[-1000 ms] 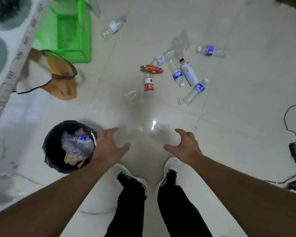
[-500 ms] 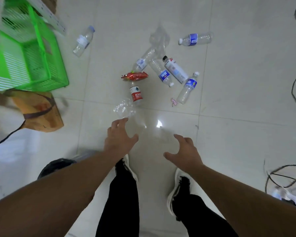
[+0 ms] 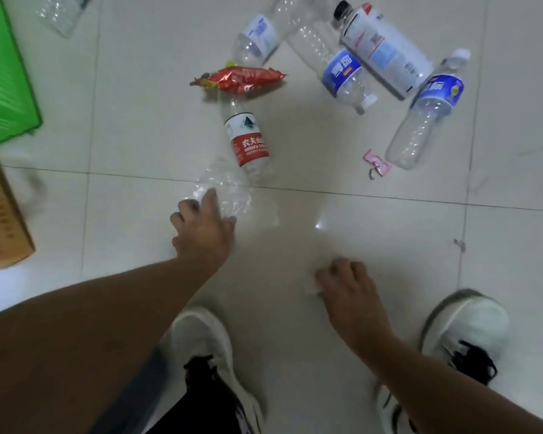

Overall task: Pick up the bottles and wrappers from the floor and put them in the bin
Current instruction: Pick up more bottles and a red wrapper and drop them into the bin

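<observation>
A crushed clear bottle (image 3: 229,191) lies on the pale tiled floor just ahead of my feet. My left hand (image 3: 203,230) reaches down onto it, fingers spread and fingertips touching its near end, while the bottle rests on the floor. Right behind it lie a red-label bottle (image 3: 250,142) and a red snack wrapper (image 3: 239,79). My right hand (image 3: 347,285) hangs low over bare tile with bent fingers and holds nothing. A small pink wrapper (image 3: 377,162) lies to the right. The bin is out of view.
Further back lie two blue-label bottles (image 3: 342,73) (image 3: 433,104), a white-label bottle with a black cap (image 3: 386,48), and more clear bottles (image 3: 257,36) (image 3: 60,14). A green basket (image 3: 3,73) and a brown box (image 3: 0,214) stand at the left. My white shoes (image 3: 201,339) are below.
I have stepped forward and bent lower, so the litter looks much closer and the bin has left the view. My left hand moved forward onto the crushed bottle; my right hand dropped lower.
</observation>
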`<state>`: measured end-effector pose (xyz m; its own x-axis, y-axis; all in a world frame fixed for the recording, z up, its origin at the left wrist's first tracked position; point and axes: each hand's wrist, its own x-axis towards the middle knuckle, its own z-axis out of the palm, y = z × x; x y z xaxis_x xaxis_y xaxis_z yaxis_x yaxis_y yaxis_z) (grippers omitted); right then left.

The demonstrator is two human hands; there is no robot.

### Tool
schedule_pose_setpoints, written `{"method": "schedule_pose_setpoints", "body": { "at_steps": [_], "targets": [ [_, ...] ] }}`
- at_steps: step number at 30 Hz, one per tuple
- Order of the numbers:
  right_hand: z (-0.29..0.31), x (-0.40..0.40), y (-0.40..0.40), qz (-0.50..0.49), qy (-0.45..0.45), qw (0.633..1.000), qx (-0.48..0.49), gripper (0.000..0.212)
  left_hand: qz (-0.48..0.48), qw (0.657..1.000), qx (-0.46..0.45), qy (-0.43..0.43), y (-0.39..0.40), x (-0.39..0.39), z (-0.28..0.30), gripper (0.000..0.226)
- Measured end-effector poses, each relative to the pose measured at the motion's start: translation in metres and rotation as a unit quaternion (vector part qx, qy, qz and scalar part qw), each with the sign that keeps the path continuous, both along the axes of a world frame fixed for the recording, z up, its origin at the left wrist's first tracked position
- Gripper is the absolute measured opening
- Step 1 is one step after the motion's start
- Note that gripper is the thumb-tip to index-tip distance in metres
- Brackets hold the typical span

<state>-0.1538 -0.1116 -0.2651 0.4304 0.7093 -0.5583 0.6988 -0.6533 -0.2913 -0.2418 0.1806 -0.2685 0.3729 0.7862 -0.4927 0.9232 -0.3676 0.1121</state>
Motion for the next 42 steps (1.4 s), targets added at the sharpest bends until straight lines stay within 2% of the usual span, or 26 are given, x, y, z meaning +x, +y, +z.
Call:
{"method": "schedule_pose_setpoints", "body": {
  "at_steps": [2, 3, 5, 7, 9, 15, 18, 21, 24, 26, 30, 34, 38, 40, 42],
  "targets": [
    [-0.005, 0.0, -0.006, 0.02, 0.049, 0.998, 0.039, 0.034, -0.065, 0.998, -0.007, -0.013, -0.002, -0.019, 0.002, 0.037],
    [0.002, 0.0, -0.007, -0.013, 0.073, 0.996, 0.043, 0.03, -0.075, 0.997, -0.022, -0.017, -0.003, -0.026, 0.009, 0.031],
    [0.03, 0.004, -0.004, -0.163, 0.075, 0.982, 0.056, 0.02, -0.04, 0.998, -0.042, -0.018, -0.009, -0.035, 0.034, 0.023],
    [0.069, 0.012, 0.003, -0.3, 0.079, 0.95, 0.044, 0.017, 0.019, 0.999, -0.045, -0.015, -0.019, -0.036, 0.072, 0.02],
    [0.111, 0.03, 0.009, -0.375, 0.103, 0.921, 0.037, 0.02, 0.038, 0.998, -0.044, -0.035, -0.025, -0.034, 0.113, 0.017],
    [0.235, 0.124, 0.023, -0.363, 0.124, 0.923, 0.021, 0.011, 0.061, 0.994, -0.056, -0.072, -0.02, 0.008, 0.238, 0.026],
    [0.285, 0.173, 0.034, -0.388, 0.121, 0.913, 0.022, 0.015, 0.039, 0.995, -0.069, -0.066, -0.005, 0.033, 0.285, 0.037],
    [0.323, 0.211, 0.043, -0.418, 0.123, 0.9, 0.024, 0.017, 0.059, 0.992, -0.059, -0.094, 0.004, 0.05, 0.319, 0.051],
    [0.346, 0.238, 0.061, -0.489, 0.167, 0.856, 0.019, 0.018, 0.111, 0.987, -0.058, -0.103, 0.008, 0.065, 0.336, 0.045],
    [0.353, 0.249, 0.069, -0.498, 0.18, 0.848, 0.018, 0.018, 0.141, 0.982, -0.07, -0.104, 0.008, 0.082, 0.338, 0.041],
    [0.348, 0.258, 0.08, -0.494, 0.169, 0.853, 0.011, 0.01, 0.187, 0.969, -0.097, -0.128, 0.003, 0.104, 0.319, 0.035],
    [0.304, 0.269, 0.097, -0.527, 0.137, 0.839, 0.005, 0.012, 0.222, 0.958, -0.122, -0.131, 0.014, 0.128, 0.268, 0.026],
    [0.201, 0.291, 0.11, -0.559, 0.107, 0.822, -0.029, 0.03, 0.248, 0.954, -0.098, -0.139, 0.031, 0.158, 0.181, 0.023],
    [0.137, 0.303, 0.115, -0.548, 0.11, 0.828, -0.047, 0.041, 0.254, 0.953, -0.077, -0.147, 0.033, 0.169, 0.126, 0.022],
    [0.077, 0.31, 0.126, -0.553, 0.099, 0.825, -0.061, 0.052, 0.27, 0.95, -0.068, -0.138, 0.026, 0.175, 0.072, 0.036]
  ]
}}
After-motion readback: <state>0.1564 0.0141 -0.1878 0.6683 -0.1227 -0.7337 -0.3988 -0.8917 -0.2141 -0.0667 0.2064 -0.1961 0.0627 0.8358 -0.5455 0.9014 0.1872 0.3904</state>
